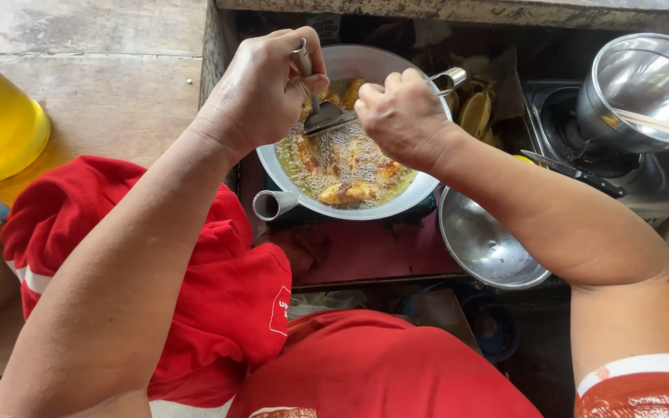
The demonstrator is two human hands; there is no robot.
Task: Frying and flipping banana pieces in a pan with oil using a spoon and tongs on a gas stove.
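- Right now the pale wok (272, 166) is sitting on the burner, oil bubbling around golden fritters (348, 192).
- The left hand (261, 93) is gripping a metal spatula (320, 116) over the oil.
- The right hand (404, 116) is closed around a second utensil (447, 77), its tip meeting the spatula.
- Judging by this, scraping gently and low should be keeping splashes down.

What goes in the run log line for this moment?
left hand: holds spoon | right hand: holds utensil over frying pan | bubbling oil, golden pieces
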